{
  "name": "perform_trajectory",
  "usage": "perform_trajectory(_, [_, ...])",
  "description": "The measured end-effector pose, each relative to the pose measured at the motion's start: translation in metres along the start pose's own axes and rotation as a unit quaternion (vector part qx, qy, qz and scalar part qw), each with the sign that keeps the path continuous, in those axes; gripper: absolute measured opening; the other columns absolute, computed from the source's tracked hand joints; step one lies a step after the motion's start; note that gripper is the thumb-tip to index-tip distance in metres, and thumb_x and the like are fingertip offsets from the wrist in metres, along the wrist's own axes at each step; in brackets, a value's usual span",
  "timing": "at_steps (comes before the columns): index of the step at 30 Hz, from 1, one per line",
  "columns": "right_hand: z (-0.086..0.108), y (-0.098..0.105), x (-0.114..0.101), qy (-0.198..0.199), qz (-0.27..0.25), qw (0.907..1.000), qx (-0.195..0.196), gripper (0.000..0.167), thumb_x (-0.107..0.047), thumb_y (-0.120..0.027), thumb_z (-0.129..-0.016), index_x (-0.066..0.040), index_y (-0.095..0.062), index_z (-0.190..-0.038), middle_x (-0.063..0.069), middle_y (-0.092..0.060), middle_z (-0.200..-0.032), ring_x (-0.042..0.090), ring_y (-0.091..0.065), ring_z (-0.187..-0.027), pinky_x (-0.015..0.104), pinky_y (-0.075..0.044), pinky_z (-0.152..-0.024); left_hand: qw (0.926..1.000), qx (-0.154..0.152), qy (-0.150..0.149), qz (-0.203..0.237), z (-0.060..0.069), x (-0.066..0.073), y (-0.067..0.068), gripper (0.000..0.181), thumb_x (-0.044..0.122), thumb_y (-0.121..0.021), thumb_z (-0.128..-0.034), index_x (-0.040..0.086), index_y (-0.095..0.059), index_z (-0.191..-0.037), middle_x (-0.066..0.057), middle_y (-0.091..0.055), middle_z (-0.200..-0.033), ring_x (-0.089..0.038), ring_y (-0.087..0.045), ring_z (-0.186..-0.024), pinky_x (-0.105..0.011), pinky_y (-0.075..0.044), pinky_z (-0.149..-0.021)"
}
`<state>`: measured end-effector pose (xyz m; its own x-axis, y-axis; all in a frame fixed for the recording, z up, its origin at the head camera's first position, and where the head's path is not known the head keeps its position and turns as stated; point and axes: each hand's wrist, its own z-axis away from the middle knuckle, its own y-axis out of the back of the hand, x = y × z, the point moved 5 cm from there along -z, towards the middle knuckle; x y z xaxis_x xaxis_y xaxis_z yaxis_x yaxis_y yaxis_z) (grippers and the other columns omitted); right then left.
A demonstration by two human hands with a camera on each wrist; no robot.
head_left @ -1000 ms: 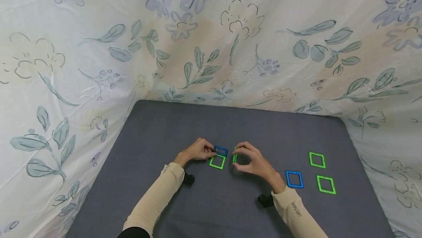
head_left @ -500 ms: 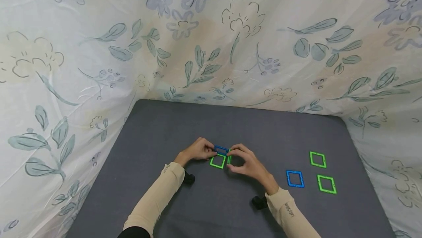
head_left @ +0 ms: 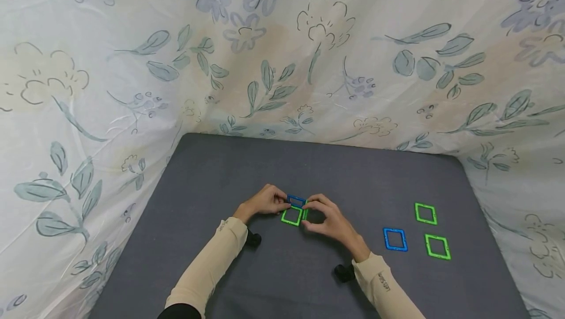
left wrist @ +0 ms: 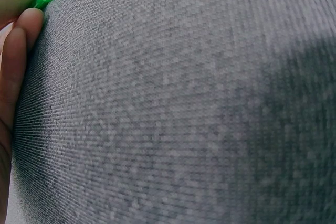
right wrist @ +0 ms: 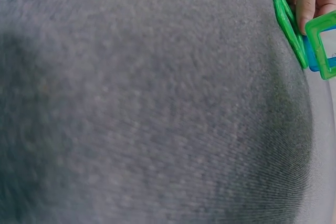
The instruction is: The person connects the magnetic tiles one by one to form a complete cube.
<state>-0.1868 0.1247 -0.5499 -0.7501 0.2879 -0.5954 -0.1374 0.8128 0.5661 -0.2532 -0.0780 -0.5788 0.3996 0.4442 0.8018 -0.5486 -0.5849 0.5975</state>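
Over the grey cloth-covered table (head_left: 229,172), the right hand (head_left: 330,218) grips an upright green plastic square frame (head_left: 305,214), thumb and fingers apart. The left hand (head_left: 266,200) pinches a raised blue plastic square frame (head_left: 296,197); between both sets of fingertips lies a flat green plastic square frame (head_left: 290,223). Well right of the right fingers: a loose blue square (head_left: 396,249), two loose green squares (head_left: 438,257).

Tabletop (head_left: 229,167): dark grey, woven texture, far corners rounded.
A central green frame (head_left: 290,224) lies flat; well apart to its right, a blue frame (head_left: 396,250), a farther green frame (head_left: 426,223) and a nearer green frame (head_left: 439,258) lie flat, mutually separate.
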Motion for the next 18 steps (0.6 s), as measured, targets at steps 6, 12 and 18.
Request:
perform_trajectory(6, [0.0006, -0.0027, 0.0002, 0.001, 0.005, 0.9999, 0.010, 0.038, 0.002, -0.088, -0.073, -0.001, -0.073, -0.107, 0.011, -0.064, -0.112, 0.021, -0.064, -0.097, 0.028, -0.056, -0.086, 1.0000, 0.004, -0.006, -0.002, 0.0004, 0.0026, 0.0009, 0.014, 0.013, -0.071, -0.0972, 0.007, -0.080, -0.089, -0.004, -0.068, -0.060, -0.003, -0.055, -0.044, -0.019, -0.045, -0.046])
perform_trajectory(12, [0.0027, -0.0063, 0.0029, -0.007, 0.005, 0.9999, 0.012, 0.037, 0.000, -0.088, -0.073, -0.002, -0.073, -0.107, 0.010, -0.063, -0.112, 0.022, -0.064, -0.097, 0.026, -0.055, -0.087, 1.0000, 0.004, 0.000, 0.004, 0.0008, 0.0027, 0.0015, 0.012, 0.012, -0.072, -0.0965, 0.007, -0.080, -0.090, -0.005, -0.068, -0.060, -0.003, -0.055, -0.044, -0.019, -0.044, -0.046])
perform_trajectory(18, [0.0040, -0.0101, 0.0027, -0.014, 0.002, 0.9998, 0.015, 0.036, -0.002, -0.088, -0.075, -0.002, -0.072, -0.108, 0.011, -0.061, -0.114, 0.024, -0.063, -0.097, 0.026, -0.055, -0.087, 1.0000, 0.005, -0.004, 0.005, 0.0010, 0.0021, 0.0013, 0.012, 0.012, -0.072, -0.0957, 0.007, -0.080, -0.088, -0.005, -0.068, -0.060, -0.002, -0.054, -0.044, -0.019, -0.044, -0.045])
